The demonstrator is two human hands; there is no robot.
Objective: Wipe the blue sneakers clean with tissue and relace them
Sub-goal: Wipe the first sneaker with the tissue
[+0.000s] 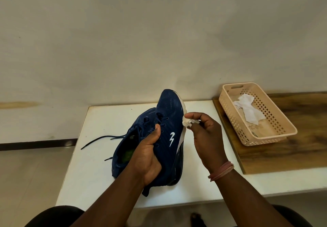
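Note:
A blue sneaker (169, 120) with a white logo and white-and-black sole is held tilted above the white table (99, 156), toe pointing away. My left hand (148, 157) grips it around the tongue and lace area. My right hand (205, 134) pinches a crumpled white tissue wad (188, 121) right beside the sneaker's white sole edge. A second blue sneaker (123, 149) lies on the table behind and left of the held one, partly hidden. Its dark laces (100, 139) trail loose to the left.
A beige perforated plastic basket (276, 134) holding used white tissue (249, 109) stands on a wooden board (292, 156) at the right. A plain wall rises behind the table. My dark-clad knees sit below the table's front edge.

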